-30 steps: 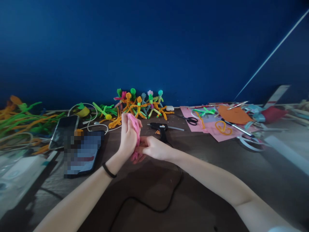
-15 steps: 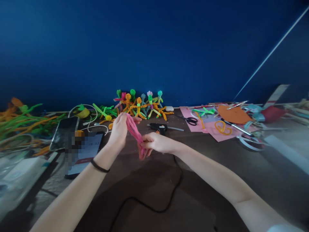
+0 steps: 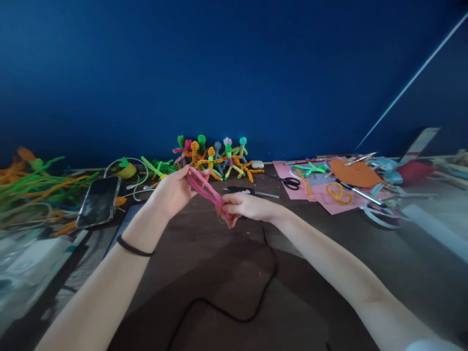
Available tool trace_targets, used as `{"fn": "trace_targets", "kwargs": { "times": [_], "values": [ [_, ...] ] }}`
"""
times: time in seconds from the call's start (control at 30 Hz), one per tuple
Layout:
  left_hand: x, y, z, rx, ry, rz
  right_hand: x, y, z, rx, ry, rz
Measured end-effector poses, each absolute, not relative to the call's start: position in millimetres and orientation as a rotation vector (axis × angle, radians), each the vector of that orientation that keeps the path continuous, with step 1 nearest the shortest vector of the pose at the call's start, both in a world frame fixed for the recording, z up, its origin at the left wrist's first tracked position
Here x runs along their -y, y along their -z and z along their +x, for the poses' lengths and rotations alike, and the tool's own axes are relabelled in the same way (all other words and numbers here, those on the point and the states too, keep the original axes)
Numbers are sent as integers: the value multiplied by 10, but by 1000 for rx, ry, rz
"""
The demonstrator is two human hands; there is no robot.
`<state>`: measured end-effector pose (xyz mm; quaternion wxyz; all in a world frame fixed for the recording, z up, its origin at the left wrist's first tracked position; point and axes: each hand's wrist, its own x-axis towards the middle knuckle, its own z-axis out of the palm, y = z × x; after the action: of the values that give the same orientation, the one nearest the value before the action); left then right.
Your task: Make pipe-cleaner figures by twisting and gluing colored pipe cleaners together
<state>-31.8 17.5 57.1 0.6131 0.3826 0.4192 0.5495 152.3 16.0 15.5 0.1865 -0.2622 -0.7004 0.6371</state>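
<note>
Pink fuzzy strands (image 3: pixel 215 198) were drawn out between both hands above the counter (image 3: pixel 219 278); a second ago they were bunched at the left palm. One end was pinched in the left hand (image 3: pixel 172 192), the other gripped by the right hand (image 3: pixel 245 206), a gap opened between strands mid-length. Apparently being straightened or separated. Glue gun (image 3: pixel 239 189) left untouched behind the right hand. Containers: small white case (image 3: pixel 257 165) near the wall looked closed, contents not visible.
</note>
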Motion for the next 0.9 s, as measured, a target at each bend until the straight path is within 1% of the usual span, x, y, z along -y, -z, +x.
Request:
{"fn": "trace_targets", "kwargs": {
  "times": [0.23,0.37,0.53,0.7,0.9],
  "values": [
    [-147,-578,-300,-774,-1250,688,-175,-152,1539,2009,-1773,-684],
    [-113,-574,-278,-715,-1242,705,-168,-155,1543,1964,-1788,-659],
    [-140,-524,-255,-670,-1300,743,-142,-70,1484,1819,-1912,-603],
    [-204,-440,-257,-683,-1397,813,-115,-31,1428,1717,-1886,-593],
    [-221,-361,-258,-667,-1432,924,-101,-58,1421,1629,-1957,-614]
  ]
}}
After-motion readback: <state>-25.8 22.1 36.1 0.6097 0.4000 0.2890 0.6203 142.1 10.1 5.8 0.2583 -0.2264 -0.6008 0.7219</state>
